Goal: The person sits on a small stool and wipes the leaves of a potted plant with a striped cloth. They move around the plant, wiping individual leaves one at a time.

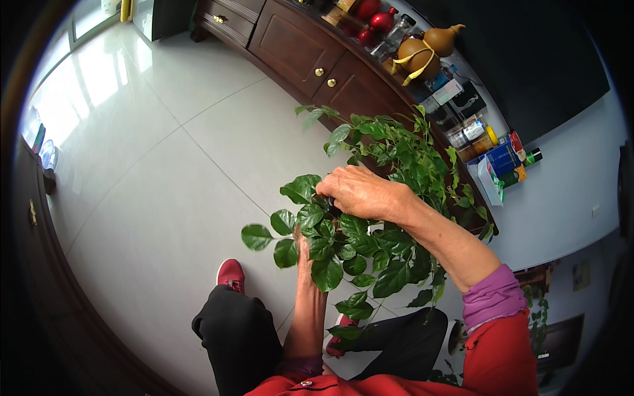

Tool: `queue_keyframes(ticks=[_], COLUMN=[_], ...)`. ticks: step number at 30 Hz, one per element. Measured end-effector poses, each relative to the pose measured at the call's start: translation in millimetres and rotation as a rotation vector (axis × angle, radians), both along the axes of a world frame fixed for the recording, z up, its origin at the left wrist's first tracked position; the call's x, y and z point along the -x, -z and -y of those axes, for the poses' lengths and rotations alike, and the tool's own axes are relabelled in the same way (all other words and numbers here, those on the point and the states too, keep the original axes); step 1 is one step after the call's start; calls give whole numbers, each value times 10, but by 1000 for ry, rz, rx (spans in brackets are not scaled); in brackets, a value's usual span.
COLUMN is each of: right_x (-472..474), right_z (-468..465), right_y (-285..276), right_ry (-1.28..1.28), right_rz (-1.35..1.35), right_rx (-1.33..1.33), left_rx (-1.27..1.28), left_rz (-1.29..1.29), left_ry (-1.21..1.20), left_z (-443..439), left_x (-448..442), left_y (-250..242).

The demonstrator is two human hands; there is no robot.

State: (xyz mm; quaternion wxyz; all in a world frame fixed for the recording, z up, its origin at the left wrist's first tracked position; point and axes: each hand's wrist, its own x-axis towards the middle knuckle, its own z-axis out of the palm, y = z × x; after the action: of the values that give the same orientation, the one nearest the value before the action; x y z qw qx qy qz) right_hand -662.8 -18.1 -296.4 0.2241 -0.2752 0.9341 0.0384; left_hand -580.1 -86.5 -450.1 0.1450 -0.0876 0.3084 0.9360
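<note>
A potted-looking plant with broad glossy green leaves (327, 272) spreads in front of my body, above the floor. My right hand (359, 193) comes over it from the right with its fingers curled. Under those fingers shows a small black object (331, 202), which the hand seems to grip; leaves hide most of it. My left hand (300, 241) reaches up from below, among the leaves on the near left side. Foliage covers its fingers, so what they hold cannot be seen. The plant's pot or base is mostly hidden too.
Behind the plant stands a dark wooden cabinet (297, 44); trailing green vines (406, 148) hang over its front. On its top are a bottle gourd (421, 54), red ornaments (381, 21), jars (473, 131) and boxes (500, 156). Another dark wooden piece of furniture (44, 277) edges the left.
</note>
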Motion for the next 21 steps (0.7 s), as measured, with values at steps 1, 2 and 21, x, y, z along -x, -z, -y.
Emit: queue_keyframes(ticks=[1,2,21], right_x=[1,1,110], right_z=[5,8,22], right_y=[11,22,136], right_ry=[2,-17,-148], right_rz=[9,-21,-334], right_rx=[24,39,140], left_rx=[-273,-477,-396], left_rz=[138,121,114], left_ry=[-30,-70,-163], left_z=[-17,-35,-30], left_x=[-8,-12,-141], left_y=[-28,-57,0])
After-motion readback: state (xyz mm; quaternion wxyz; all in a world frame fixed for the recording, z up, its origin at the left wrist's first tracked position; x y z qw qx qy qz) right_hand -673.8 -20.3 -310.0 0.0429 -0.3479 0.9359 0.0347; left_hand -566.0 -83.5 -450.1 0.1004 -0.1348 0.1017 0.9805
